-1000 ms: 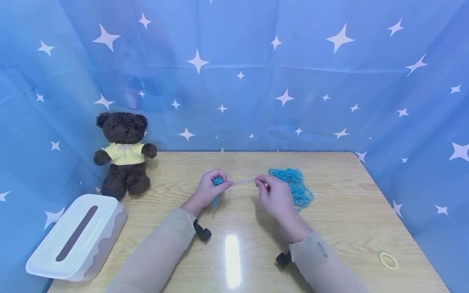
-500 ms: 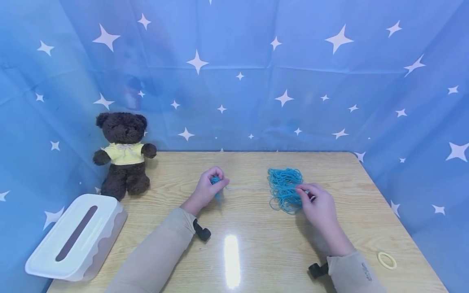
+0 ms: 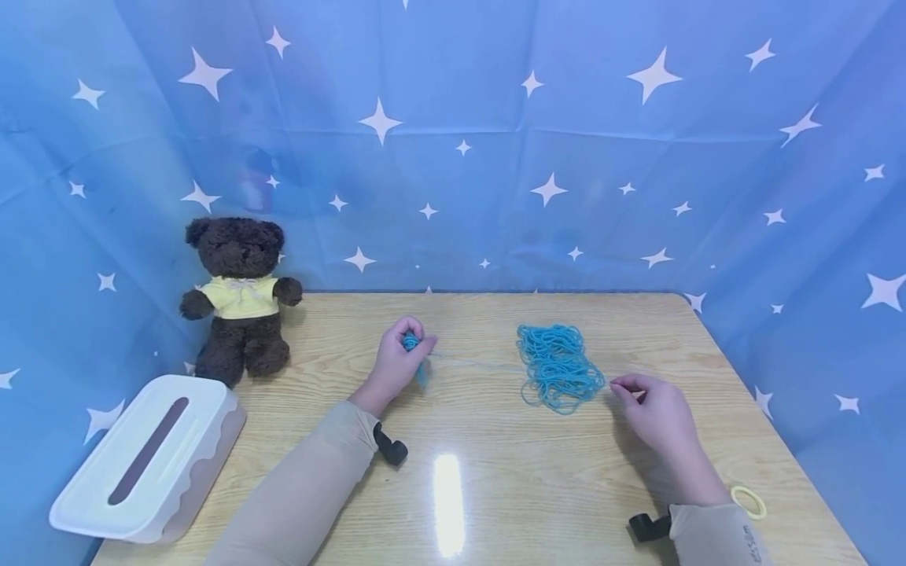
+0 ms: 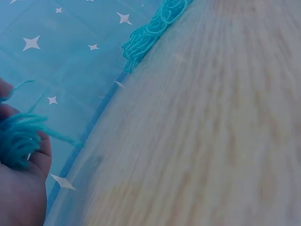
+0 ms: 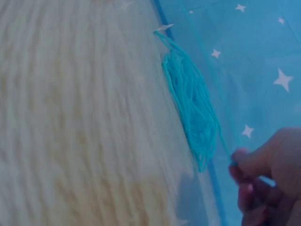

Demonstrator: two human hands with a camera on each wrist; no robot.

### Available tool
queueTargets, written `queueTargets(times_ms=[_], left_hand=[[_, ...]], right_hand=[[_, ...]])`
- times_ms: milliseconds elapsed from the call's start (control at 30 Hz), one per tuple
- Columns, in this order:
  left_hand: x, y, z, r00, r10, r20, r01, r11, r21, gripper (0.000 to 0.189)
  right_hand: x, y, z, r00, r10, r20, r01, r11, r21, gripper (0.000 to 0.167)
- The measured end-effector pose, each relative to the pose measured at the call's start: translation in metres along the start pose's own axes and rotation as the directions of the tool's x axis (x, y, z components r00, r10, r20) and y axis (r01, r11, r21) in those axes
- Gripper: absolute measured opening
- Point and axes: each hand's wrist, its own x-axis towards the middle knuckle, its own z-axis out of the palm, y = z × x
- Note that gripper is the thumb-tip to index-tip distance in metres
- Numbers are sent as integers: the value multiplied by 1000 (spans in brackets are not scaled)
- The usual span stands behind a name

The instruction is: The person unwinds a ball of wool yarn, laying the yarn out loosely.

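Note:
My left hand (image 3: 398,360) grips a small wound bundle of teal yarn (image 3: 410,340); loose loops of it show between the fingers in the left wrist view. A thin strand (image 3: 474,362) runs from the bundle rightward to a larger loose heap of teal yarn (image 3: 559,369) on the table. Just right of that heap, my right hand (image 3: 661,417) pinches a yarn strand (image 5: 224,143) between thumb and forefinger, stretched from the heap in the right wrist view. Its other fingers are curled.
A brown teddy bear (image 3: 241,297) in a yellow top sits at the back left of the wooden table (image 3: 538,487). In front of it stands a white slotted box (image 3: 92,479). A pale yellow ring (image 3: 757,511) lies by my right forearm. A starry blue curtain hangs behind.
My right hand has moved right, from beside the left hand, across the heap and out past its right side. My left hand has shifted slightly left and back, still gripping the bundle.

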Motion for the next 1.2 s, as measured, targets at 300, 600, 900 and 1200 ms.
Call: queueTargets(times_ms=[300, 600, 900, 1200], left_hand=[[0, 2, 1, 997, -26, 75, 32, 996, -86, 19], [-2, 6, 3, 989, -5, 147, 21, 994, -107, 15], [-6, 11, 8, 979, -29, 204, 57, 990, -132, 16], [-5, 11, 8, 977, -40, 210, 58, 995, -80, 15]], right_hand=[[2, -17, 4, 996, 37, 83, -29, 996, -86, 29], [9, -92, 47, 940, -306, -149, 319, 945, 69, 23], [19, -164, 106, 913, -369, 172, 325, 915, 241, 41], [22, -170, 115, 924, -380, 38, 361, 902, 236, 20]])
